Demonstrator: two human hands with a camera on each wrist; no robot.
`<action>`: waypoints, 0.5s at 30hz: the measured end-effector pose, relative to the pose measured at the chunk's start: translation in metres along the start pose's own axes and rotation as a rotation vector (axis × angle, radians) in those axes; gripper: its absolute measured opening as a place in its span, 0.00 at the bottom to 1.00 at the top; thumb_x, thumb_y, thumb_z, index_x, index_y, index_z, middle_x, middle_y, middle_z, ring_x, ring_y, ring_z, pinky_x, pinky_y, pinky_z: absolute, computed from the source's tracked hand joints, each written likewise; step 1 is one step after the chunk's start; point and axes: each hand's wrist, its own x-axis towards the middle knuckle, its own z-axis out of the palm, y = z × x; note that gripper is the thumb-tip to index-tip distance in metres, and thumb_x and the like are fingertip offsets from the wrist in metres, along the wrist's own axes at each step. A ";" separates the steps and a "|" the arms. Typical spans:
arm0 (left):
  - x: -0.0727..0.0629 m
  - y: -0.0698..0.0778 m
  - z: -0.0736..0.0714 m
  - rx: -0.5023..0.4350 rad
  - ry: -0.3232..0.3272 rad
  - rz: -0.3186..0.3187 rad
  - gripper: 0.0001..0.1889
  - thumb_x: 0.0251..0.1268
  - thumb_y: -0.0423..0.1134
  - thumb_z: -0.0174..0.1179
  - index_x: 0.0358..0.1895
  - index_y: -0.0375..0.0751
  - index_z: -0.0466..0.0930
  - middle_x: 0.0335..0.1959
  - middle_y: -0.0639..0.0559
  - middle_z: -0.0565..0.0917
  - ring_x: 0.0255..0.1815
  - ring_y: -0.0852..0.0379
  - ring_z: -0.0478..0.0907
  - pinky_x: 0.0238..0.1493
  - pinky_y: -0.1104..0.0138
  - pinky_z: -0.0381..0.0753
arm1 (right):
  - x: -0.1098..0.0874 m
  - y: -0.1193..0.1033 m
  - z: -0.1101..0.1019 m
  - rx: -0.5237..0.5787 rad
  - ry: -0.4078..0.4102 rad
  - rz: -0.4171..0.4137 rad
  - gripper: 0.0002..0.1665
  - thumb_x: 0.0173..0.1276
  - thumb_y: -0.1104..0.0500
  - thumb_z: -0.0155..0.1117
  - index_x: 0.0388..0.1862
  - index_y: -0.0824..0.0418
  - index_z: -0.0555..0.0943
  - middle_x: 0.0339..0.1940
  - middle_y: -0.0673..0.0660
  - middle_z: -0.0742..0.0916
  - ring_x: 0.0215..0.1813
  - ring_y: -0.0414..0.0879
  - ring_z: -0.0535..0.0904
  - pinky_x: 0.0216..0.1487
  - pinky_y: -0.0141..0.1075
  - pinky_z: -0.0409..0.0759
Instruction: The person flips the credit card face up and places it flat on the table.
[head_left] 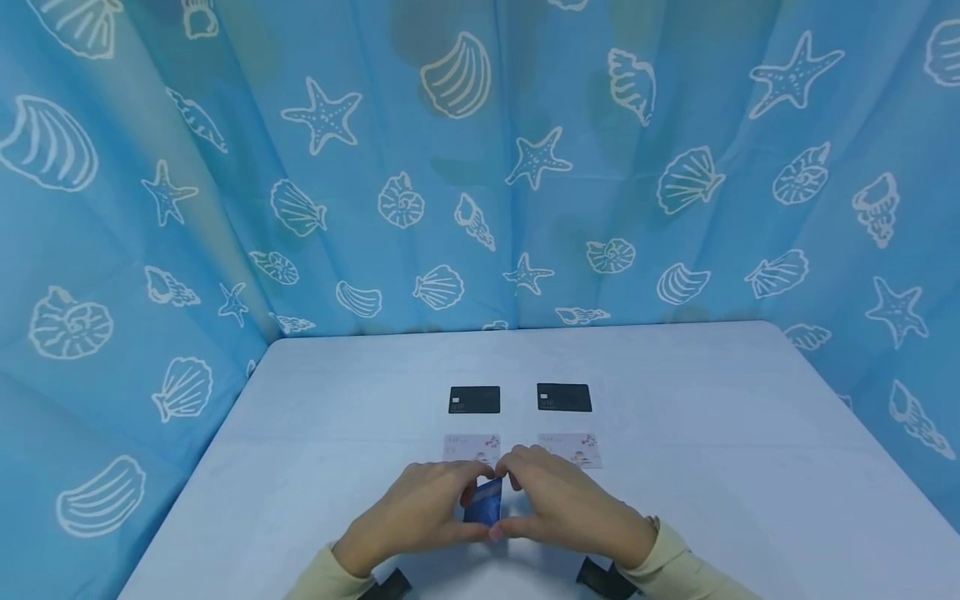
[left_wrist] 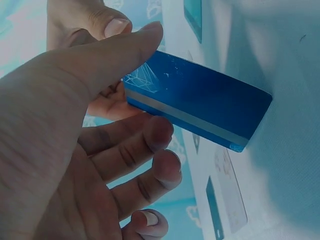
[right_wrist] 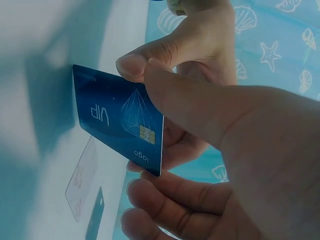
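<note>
A blue bank card (head_left: 483,502) stands on edge between the two hands, just above or on the white table. Its front with a gold chip and "VIP" shows in the right wrist view, its striped back in the left wrist view. My left hand (head_left: 423,507) pinches the card by its upper end, the thumb on one edge and fingers on the opposite one. My right hand (head_left: 562,507) holds the same end, thumb and index finger at its corners. Both thumb tips meet. Whether the card's lower end touches the table is unclear.
Behind the hands lie two pale patterned cards, a left one (head_left: 471,447) and a right one (head_left: 572,450). Farther back are a left black card (head_left: 474,400) and a right black card (head_left: 564,397). A blue seashell curtain (head_left: 480,167) hangs beyond the white table (head_left: 337,400).
</note>
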 end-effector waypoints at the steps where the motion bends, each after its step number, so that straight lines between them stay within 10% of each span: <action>1: 0.000 0.000 0.000 -0.004 -0.002 -0.002 0.34 0.56 0.65 0.73 0.62 0.52 0.81 0.29 0.67 0.79 0.27 0.70 0.71 0.29 0.74 0.71 | 0.000 0.000 0.000 0.000 0.002 -0.001 0.42 0.53 0.30 0.78 0.60 0.51 0.81 0.43 0.44 0.82 0.43 0.37 0.73 0.42 0.34 0.76; 15: -0.005 -0.001 -0.007 -0.028 0.022 0.011 0.34 0.53 0.67 0.74 0.60 0.53 0.80 0.29 0.64 0.80 0.25 0.69 0.69 0.25 0.73 0.68 | 0.001 -0.001 -0.002 -0.018 -0.014 0.024 0.45 0.48 0.36 0.84 0.63 0.50 0.79 0.45 0.47 0.84 0.42 0.39 0.74 0.40 0.35 0.76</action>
